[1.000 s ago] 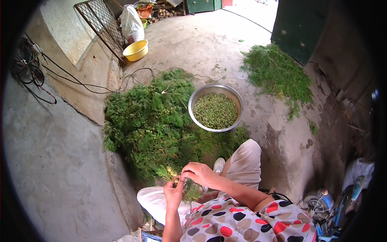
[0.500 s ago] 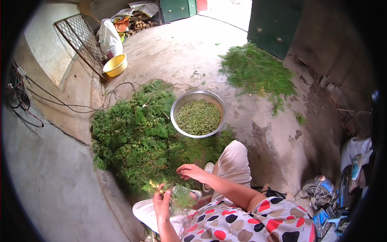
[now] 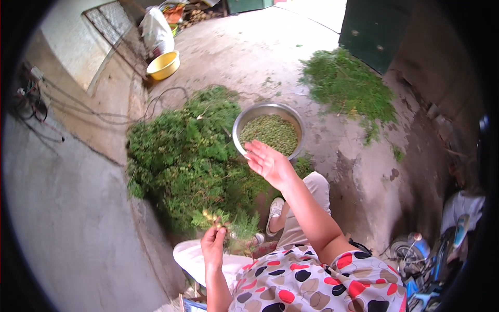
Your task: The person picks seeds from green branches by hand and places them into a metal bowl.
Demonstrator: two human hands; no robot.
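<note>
My left hand (image 3: 213,243) pinches a feathery green sprig (image 3: 243,222) with small yellowish cones at its tip, low over my lap. My right hand (image 3: 268,165) is stretched forward over the near rim of a round metal basin (image 3: 238,122). Its fingers are extended and nothing shows in them. Many small round green cones (image 3: 273,129) lie in the basin. Left of the basin, against my feet, spreads a large heap of leafy green branches (image 3: 179,151), with small cones visible among the leaves.
A second pile of green branches (image 3: 353,86) lies at the far right by a dark green door (image 3: 371,36). At the far left stand a yellow basin (image 3: 163,65) and a white sack (image 3: 157,31). A black cable (image 3: 112,115) runs along the left wall. A wheeled blue object (image 3: 413,249) is at right.
My right hand has moved from beside the sprig forward to the basin, its fingers now extended. My left hand still holds the sprig. The view has shifted slightly.
</note>
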